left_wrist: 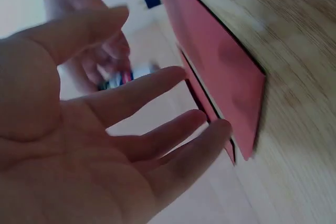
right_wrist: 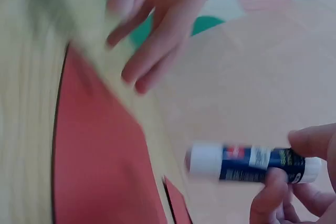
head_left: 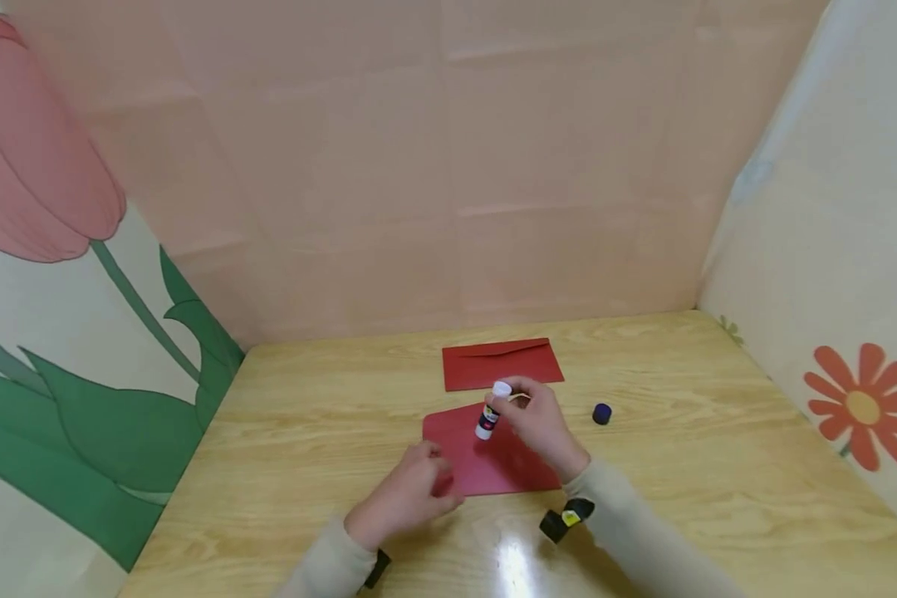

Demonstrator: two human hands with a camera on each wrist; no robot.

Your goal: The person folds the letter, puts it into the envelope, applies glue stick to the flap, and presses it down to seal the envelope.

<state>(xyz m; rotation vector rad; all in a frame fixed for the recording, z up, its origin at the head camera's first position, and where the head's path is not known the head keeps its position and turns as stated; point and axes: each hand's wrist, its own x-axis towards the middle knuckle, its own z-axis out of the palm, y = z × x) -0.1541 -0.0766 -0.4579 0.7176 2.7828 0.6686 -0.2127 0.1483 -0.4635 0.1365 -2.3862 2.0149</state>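
My right hand pinches a glue stick between thumb and fingers, above the near red envelope. The stick has a dark blue label and white ends, and its uncapped end points down in the head view. In the right wrist view the glue stick is apart from the paper. My left hand hovers by the near envelope's lower left corner, holding nothing. Its fingers are loosely extended in the left wrist view. Whether they touch the paper I cannot tell.
A second red envelope lies farther back, its flap edge slightly raised. The dark blue cap sits on the wooden table to the right. A pink backdrop and flower-printed side panels enclose the table.
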